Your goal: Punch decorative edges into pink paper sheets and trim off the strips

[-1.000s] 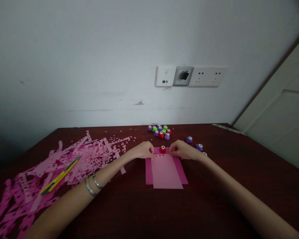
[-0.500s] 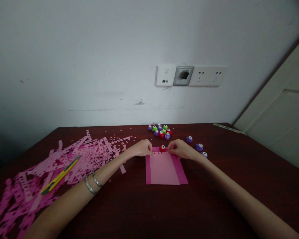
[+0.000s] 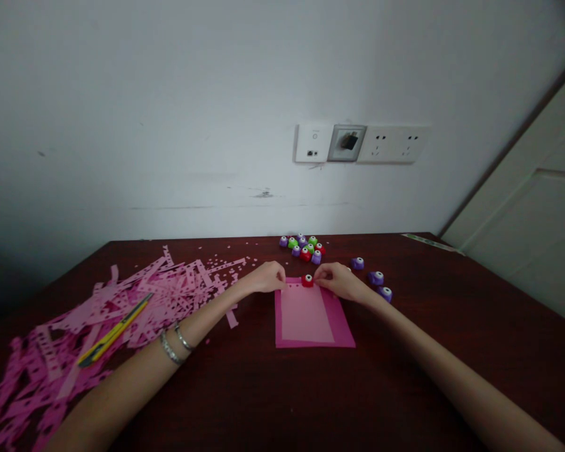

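Observation:
A light pink sheet of paper [image 3: 307,316] lies over darker pink paper [image 3: 343,333], with a row of small punched holes near its far edge. At that edge stands a red craft punch [image 3: 307,280]. My left hand [image 3: 272,277] pinches the light sheet at its far left corner. On the other side, my right hand [image 3: 333,279] is closed in a pinch on the sheet's far right corner, just beside the punch. Whether the paper sits inside the punch's slot is too small to tell.
Pink strips and scraps [image 3: 169,301] pile up on the left, a yellow utility knife [image 3: 115,331] on top. Several purple, green and red punches [image 3: 306,254] cluster behind the paper. Purple punches [image 3: 376,277] stand at the right. Wall sockets [image 3: 393,144] are above the table.
Both hands have shifted the light pink sheet away from me and slightly left, its far edge now at the punch. The darker paper and the red punch have stayed in place.

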